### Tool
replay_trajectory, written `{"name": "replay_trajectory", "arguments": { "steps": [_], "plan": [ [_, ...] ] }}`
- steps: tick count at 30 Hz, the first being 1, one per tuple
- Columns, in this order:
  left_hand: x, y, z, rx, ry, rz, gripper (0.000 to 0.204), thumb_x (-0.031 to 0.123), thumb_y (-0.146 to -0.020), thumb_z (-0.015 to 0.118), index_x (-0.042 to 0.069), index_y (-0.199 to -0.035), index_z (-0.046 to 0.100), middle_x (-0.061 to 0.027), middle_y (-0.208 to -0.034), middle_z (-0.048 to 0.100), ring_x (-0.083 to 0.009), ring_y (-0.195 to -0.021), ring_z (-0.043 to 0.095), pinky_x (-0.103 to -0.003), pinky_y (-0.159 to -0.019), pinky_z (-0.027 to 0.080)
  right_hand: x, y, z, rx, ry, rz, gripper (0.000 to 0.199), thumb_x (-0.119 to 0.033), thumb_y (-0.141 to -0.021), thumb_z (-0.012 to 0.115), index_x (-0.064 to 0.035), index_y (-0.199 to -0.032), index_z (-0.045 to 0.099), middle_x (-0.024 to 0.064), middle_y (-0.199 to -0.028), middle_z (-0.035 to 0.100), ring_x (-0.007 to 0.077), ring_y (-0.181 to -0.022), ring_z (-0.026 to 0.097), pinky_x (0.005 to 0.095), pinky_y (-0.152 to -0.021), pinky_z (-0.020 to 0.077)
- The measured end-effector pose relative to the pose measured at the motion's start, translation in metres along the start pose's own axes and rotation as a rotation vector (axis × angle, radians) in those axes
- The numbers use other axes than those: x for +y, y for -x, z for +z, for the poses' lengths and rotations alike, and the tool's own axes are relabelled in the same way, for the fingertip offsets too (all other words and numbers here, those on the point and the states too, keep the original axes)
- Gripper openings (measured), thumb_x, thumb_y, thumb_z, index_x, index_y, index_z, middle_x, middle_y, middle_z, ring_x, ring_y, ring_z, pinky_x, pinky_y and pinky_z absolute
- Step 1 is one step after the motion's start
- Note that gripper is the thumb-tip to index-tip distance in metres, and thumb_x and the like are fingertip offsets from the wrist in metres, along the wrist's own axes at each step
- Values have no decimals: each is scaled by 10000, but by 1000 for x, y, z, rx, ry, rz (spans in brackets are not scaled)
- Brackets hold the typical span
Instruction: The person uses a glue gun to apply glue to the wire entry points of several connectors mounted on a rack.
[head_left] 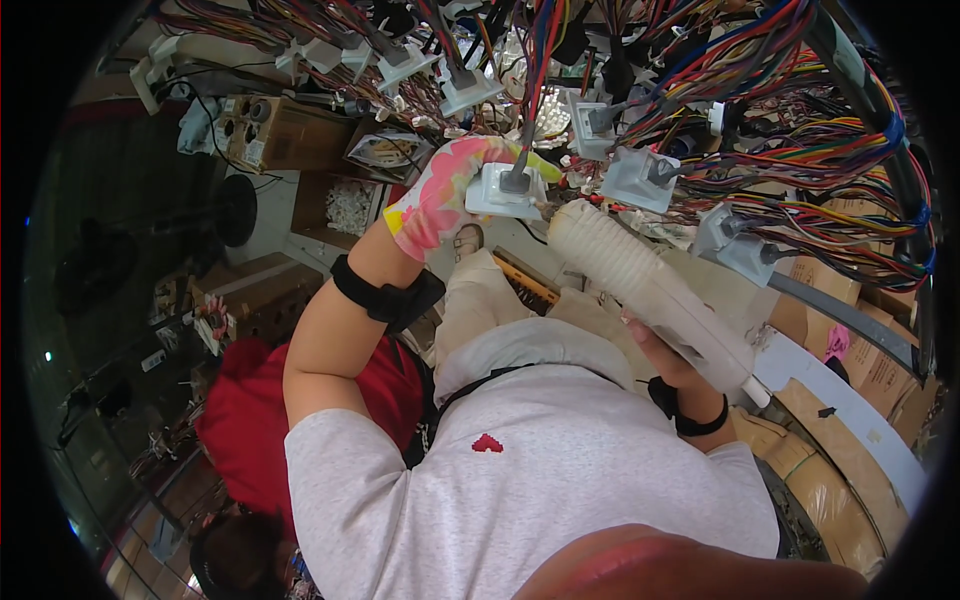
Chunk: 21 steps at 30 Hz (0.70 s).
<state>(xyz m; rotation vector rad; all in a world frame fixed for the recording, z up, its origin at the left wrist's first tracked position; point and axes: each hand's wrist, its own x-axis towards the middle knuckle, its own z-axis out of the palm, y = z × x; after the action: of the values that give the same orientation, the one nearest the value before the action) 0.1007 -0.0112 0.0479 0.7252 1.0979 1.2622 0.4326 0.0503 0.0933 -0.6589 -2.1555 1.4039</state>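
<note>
My left hand (437, 197), in a pink, white and yellow glove, reaches up among hanging wire harnesses. Its fingers curl behind a white connector block (508, 190) with a dark plug and coloured wires; what they grip is hidden. On the right, my bare right hand (662, 355) is closed around a long whitish tool-like object (655, 285), supporting it from below. This object has a ribbed, wrapped upper end and a smooth body. Its ribbed end points up toward the wires beside the left hand. Another white connector block (640, 180) hangs just above it.
Bundles of multicoloured wires (790, 160) hang from a dark curved frame (870, 110) on the right. Cardboard boxes (290, 135) and a box of small white parts (350, 207) stand at the left. A person in red (260, 420) is close by on my left.
</note>
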Motion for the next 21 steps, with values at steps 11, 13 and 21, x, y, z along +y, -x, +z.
{"name": "replay_trajectory", "arguments": {
  "steps": [11, 13, 21],
  "plan": [
    [-12, -4, -2, 18, 250, -32, 312, 253, -906, 499, -3, -1064, 583, -93, -994, 641, -151, -887, 618, -272, -764, 494, 3, 1, -1, -12, -22, 26, 309, -92, -736, 720, -6, -1014, 616, 132, -869, 634, 272, -729, 632, 311, -648, 500],
    [-10, -5, 2, 35, 205, -36, 307, 253, -902, 509, 0, -1060, 581, -88, -985, 642, -151, -883, 620, -272, -765, 494, 2, 3, -1, 2, -56, 65, 312, -85, -733, 718, -5, -1017, 616, 134, -872, 634, 274, -733, 633, 311, -649, 501],
    [-1, -2, 3, 32, 4, 22, 389, 331, -898, 543, -10, -1081, 574, -117, -1028, 638, -168, -929, 617, -287, -801, 490, -9, -4, -3, -32, -50, 63, 300, -53, -718, 710, -10, -1001, 621, 133, -873, 635, 281, -737, 635, 314, -650, 504]
  ]
}}
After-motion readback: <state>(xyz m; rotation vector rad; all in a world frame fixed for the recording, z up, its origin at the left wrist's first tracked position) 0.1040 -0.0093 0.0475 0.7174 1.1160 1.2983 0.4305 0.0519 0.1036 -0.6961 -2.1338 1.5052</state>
